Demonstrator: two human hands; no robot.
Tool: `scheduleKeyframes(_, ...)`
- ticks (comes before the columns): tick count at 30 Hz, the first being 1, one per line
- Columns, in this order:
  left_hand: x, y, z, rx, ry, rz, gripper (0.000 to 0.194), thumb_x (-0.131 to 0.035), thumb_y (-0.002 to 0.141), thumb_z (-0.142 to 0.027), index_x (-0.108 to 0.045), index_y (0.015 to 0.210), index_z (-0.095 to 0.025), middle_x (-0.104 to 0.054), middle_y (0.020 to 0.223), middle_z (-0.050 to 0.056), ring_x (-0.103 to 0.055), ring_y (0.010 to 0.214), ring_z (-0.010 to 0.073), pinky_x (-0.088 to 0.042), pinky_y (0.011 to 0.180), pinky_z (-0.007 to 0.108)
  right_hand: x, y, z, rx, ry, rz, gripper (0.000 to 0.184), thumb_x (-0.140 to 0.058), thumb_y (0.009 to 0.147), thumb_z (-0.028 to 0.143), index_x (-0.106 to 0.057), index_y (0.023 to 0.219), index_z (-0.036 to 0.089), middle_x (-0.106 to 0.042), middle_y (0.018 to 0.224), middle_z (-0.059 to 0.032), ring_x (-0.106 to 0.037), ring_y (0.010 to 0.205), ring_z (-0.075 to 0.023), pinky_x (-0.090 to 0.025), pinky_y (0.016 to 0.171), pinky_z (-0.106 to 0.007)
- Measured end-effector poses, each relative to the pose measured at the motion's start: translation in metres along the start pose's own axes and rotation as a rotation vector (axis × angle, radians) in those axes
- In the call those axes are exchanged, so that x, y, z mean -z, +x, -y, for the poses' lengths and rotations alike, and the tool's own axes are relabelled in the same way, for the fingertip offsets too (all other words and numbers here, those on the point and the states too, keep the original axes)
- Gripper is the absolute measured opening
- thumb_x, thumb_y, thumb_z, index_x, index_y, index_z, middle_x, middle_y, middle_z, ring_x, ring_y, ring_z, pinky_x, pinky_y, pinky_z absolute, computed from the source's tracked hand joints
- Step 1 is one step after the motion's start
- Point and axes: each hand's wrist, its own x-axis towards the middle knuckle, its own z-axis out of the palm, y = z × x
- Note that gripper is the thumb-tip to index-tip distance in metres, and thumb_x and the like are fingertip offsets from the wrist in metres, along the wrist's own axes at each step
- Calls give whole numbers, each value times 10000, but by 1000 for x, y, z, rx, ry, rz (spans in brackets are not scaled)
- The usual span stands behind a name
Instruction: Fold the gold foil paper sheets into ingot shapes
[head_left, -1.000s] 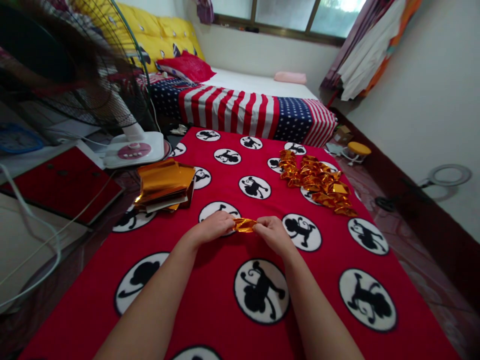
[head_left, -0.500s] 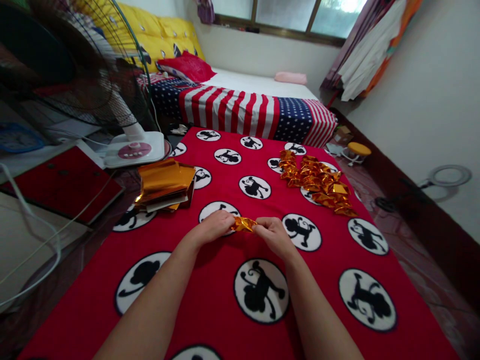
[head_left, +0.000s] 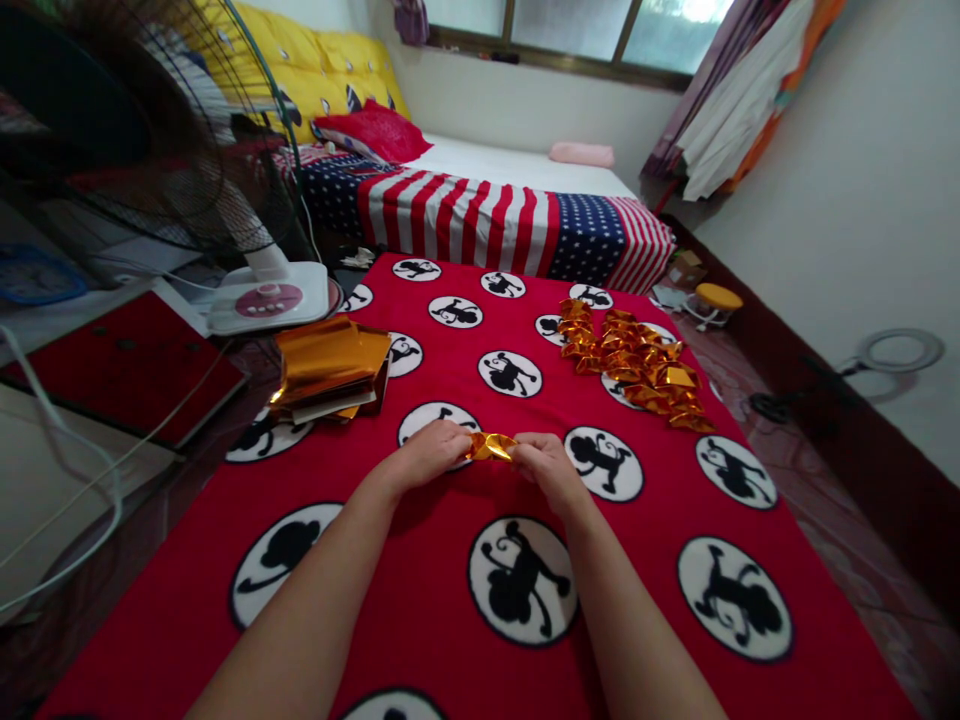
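The fingers (head_left: 459, 440) of both hands are clamped on the two ends of a small gold foil piece (head_left: 492, 446), the left hand (head_left: 433, 452) pinching one end and the right hand (head_left: 549, 468) the other, thumb and index drawn in close with only the shiny middle showing between them. Against the pictures of the last second, the hands have hardly shifted, but the foil has changed: it looked like a flatter, duller band a second ago, and now its middle shows bright, angled facets, which I take to mean that it is being worked into shape by small moves of the fingertips and that this shaping is not over, since neither grip has let go. The piece is near the middle of the red blanket (head_left: 424, 600) with black figures in white discs, low over it; whether it touches the cloth I cannot tell. Farther out, beyond the left hand and well apart from it, lies a stack of foil sheets (head_left: 334, 360), flat and slightly uneven; beyond the right hand, a cluster of folded foil pieces (head_left: 637, 362) sits in loose rows, both groups looking the same as before. Past the stack stands a fan (head_left: 268, 292), and behind the blanket is a bed (head_left: 510, 175) with a striped, starred cover (head_left: 450, 215)
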Motion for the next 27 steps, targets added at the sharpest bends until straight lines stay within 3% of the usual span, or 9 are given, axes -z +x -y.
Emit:
scheduleKeyframes(5, 0, -1, -4, 59, -16, 0, 281, -362, 815, -211, -465, 557, -172, -508, 587, 17, -431, 568, 136, -295, 549, 252, -1, 3, -8, -18, 58, -38, 199, -513, 623, 298, -438, 475, 189, -331, 434, 67, -223, 415, -61, -119, 431, -235)
scheduleKeyframes(12, -3, -3, -3, 178, 15, -200, 339, -403, 844, -344, -520, 583, -162, -462, 559, -14, -429, 559, 123, -243, 545, 255, 3, 6, -16, 118, -200, -160, 249, -539, 707, 313, -456, 509, 186, -373, 467, 59, -311, 453, -78, -210, 456, -226)
scheduleKeyframes(16, -4, -4, -5, 175, 104, -223, 348, -399, 863, -343, -576, 623, -163, -524, 575, 4, -458, 576, 130, -246, 563, 262, 3, 5, -15, 205, -281, -236, 141, -563, 742, 304, -602, 727, 169, -538, 610, 25, -489, 571, -121, -356, 539, -218)
scheduleKeyframes(21, -4, -5, -8, 141, 108, -199, 347, -381, 876, -326, -601, 661, -164, -567, 607, 16, -478, 588, 135, -270, 584, 260, 2, 6, -21, 246, -335, -326, 310, -598, 743, 290, -626, 1030, 174, -623, 759, 0, -530, 570, -119, -407, 550, -221)
scheduleKeyframes(27, -4, -5, -6, 78, -93, -131, 336, -384, 860, -324, -526, 604, -157, -496, 556, -6, -430, 557, 121, -265, 552, 244, 0, 7, -26, 269, -277, -277, 175, -550, 783, 262, -690, 802, 159, -695, 763, -47, -615, 686, -166, -457, 639, -249)
